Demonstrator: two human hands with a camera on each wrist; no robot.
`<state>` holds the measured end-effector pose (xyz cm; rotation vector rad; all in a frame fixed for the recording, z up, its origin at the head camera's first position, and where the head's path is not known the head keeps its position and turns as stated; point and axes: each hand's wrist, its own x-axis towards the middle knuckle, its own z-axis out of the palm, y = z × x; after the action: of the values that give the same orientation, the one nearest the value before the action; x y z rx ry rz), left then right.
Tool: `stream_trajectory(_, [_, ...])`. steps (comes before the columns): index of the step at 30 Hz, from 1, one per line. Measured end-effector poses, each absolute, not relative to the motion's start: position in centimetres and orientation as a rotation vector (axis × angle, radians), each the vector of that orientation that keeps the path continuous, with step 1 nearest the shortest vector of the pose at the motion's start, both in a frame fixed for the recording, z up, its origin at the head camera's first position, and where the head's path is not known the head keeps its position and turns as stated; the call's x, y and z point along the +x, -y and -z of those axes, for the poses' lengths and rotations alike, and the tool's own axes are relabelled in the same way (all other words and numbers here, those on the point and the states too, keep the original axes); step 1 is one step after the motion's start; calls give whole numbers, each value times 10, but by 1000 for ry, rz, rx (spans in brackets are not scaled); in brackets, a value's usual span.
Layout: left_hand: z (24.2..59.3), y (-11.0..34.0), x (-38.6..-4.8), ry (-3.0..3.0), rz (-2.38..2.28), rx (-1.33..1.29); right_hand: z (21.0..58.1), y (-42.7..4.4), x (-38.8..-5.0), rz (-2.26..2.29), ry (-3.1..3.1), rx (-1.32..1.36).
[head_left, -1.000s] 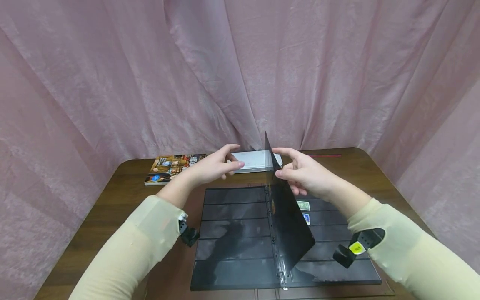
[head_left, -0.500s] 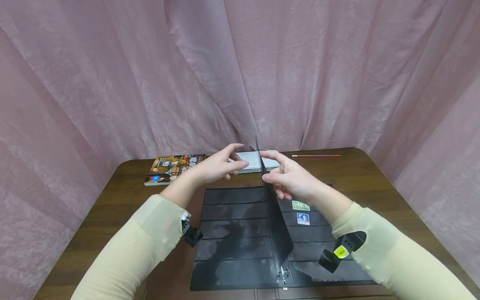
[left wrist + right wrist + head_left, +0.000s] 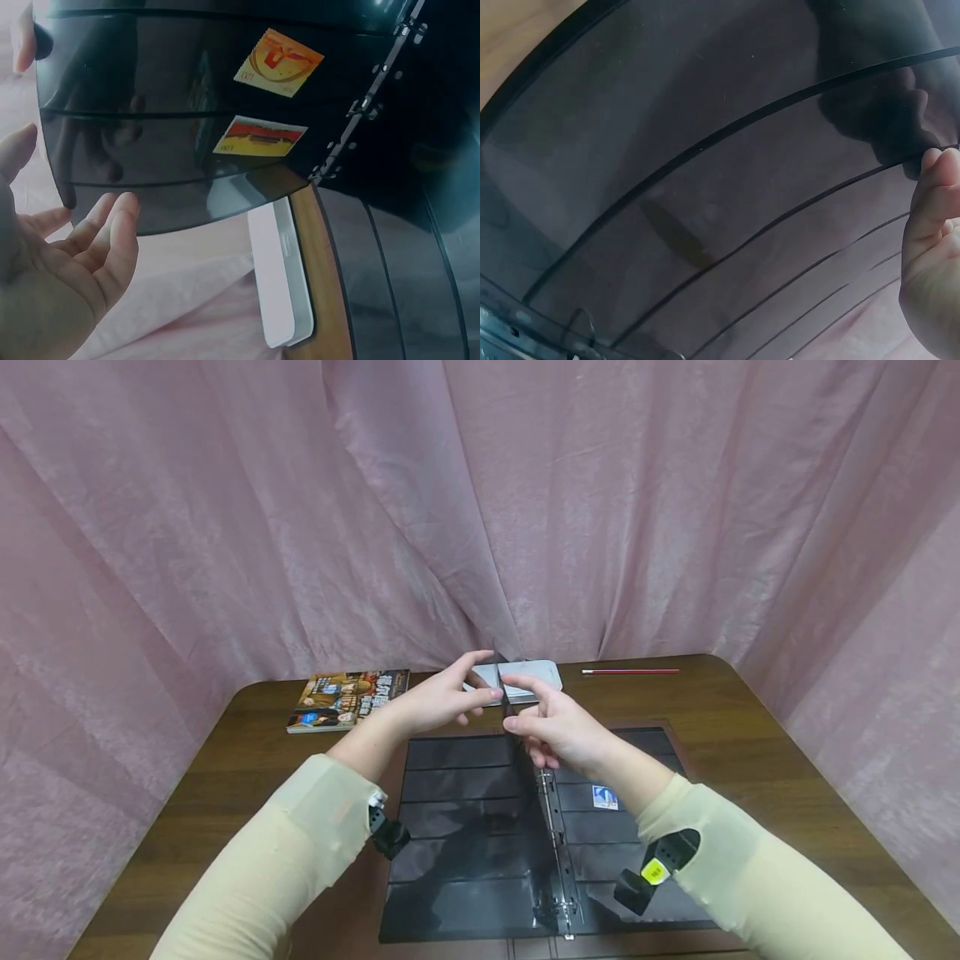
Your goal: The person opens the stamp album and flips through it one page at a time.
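Stamp album (image 3: 465,897) open, raised page (image 3: 176,97) holding two stamps (image 3: 280,64)

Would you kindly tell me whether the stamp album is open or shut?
The stamp album is open: pages lie on both sides of the ring binding.

Orange stamp (image 3: 280,62) in the upright page (image 3: 169,56): bears small digits at one corner, too blurred to read surely.
Red-and-yellow stamp (image 3: 261,136), same page: likewise.
Book cover (image 3: 341,700): carries large white characters, too small to make out.
Yellow sticker (image 3: 655,871) on the right wrist camera (image 3: 634,893): carries dark marks, illegible.
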<state>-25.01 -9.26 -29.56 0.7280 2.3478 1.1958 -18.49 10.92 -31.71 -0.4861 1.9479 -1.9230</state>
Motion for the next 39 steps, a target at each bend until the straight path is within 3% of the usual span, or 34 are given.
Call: stream_trajectory(39, [326,122,-248,-2332,-1210,726,356,-68,-187,2105,-1713,-394])
